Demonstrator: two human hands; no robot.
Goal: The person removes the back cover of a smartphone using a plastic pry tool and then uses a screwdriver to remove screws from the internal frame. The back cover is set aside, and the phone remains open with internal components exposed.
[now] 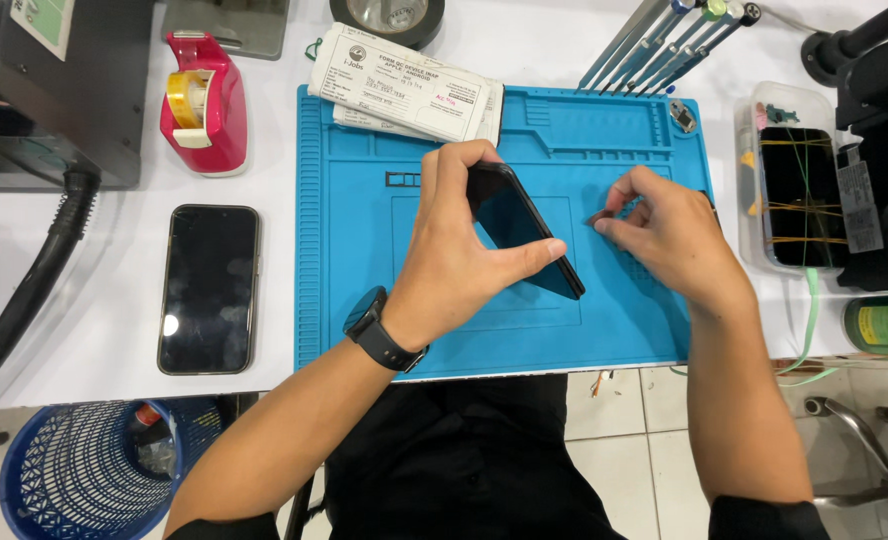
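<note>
A: Head view first. How many phones do you count?

B: Three. One dark phone (524,228) is in the left hand (451,262), at the centre of the frame over the blue work mat (354,260). A second phone (209,288) lies flat, screen up, on the white table (114,330) at left of centre. A third, banded phone (802,196), wrapped in rubber bands, sits in a clear tray (747,150) at the right edge.

A: And the hands?

B: Two, both the person's own. The left hand wears a dark smartwatch (376,328) on its wrist; its fingers curl over the phone's upper end and the thumb presses the lower long edge, so it is gripping the phone. The right hand (669,235), right of centre, has thumb and forefinger pinched together on a tiny dark part (598,217), just beside the phone's upper right side; what the part is, I cannot tell.

A: How does the held phone lie?

B: Tilted up off the mat, its long axis running diagonally from upper left to lower right, the lower end pointing toward the frame's lower right.

A: Other counts?

B: One red tape dispenser (204,105) at upper left, one stack of paper forms (409,90) at the mat's top edge, one row of about five screwdrivers (664,45) at upper right, and one blue basket (84,470) at lower left.
</note>
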